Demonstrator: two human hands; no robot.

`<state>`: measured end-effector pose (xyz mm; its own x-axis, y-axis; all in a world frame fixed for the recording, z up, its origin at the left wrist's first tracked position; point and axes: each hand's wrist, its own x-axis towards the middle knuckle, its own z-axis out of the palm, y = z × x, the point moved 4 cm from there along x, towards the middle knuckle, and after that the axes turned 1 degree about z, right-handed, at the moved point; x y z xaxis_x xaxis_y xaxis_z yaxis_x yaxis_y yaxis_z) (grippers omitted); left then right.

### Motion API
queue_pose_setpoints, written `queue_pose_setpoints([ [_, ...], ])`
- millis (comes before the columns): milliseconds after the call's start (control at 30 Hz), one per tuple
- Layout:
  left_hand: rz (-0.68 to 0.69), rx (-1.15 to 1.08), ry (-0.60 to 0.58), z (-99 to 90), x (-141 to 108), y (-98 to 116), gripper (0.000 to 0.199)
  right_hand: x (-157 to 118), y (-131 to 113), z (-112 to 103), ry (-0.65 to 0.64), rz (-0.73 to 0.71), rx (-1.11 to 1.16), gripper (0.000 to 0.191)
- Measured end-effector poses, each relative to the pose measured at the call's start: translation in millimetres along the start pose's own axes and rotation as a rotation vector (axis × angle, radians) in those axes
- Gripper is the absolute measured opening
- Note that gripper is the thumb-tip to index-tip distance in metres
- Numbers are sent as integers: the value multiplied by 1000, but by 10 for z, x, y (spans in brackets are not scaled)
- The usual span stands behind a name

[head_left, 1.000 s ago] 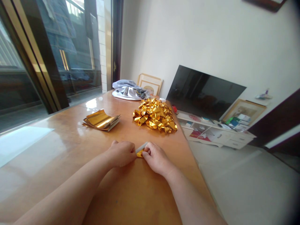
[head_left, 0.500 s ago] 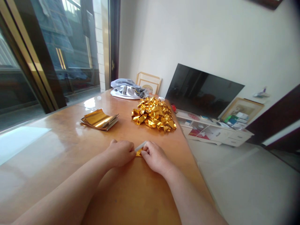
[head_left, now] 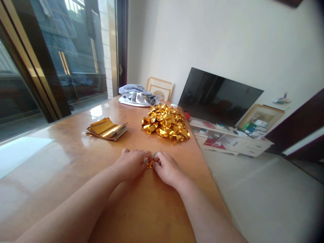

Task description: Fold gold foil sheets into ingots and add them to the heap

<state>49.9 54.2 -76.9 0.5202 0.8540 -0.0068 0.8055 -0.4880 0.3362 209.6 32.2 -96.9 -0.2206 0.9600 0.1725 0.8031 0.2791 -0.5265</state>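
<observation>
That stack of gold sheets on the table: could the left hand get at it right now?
Probably yes: the stack lies just beyond the left hand, with only tabletop showing between them. The hand is at a small gold piece, though, and would likely have to leave it first.

Gold paper point(head_left: 150, 165): shiny, creased, partly folded, mostly hidden
Paper's place: between left hand point(head_left: 133, 163) and right hand point(head_left: 167, 168), touching both

White wall point(head_left: 215, 37), black television point(head_left: 219, 98), glass door point(head_left: 68, 50)
</observation>
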Motion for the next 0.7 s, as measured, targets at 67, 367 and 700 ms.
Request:
queue_pose_setpoints([
  [67, 16, -18, -25, 4, 4, -3, 28, -8, -7, -5, -8, -5, -8, 8],
  [367, -19, -94, -72, -22, 9, -38, 30, -61, 44, -204, -7, -11, -145, 8],
  [700, -24, -103, -62, -13, 10, -45, 29, -298, -382, -265, -217, -175, -259, 41],
])
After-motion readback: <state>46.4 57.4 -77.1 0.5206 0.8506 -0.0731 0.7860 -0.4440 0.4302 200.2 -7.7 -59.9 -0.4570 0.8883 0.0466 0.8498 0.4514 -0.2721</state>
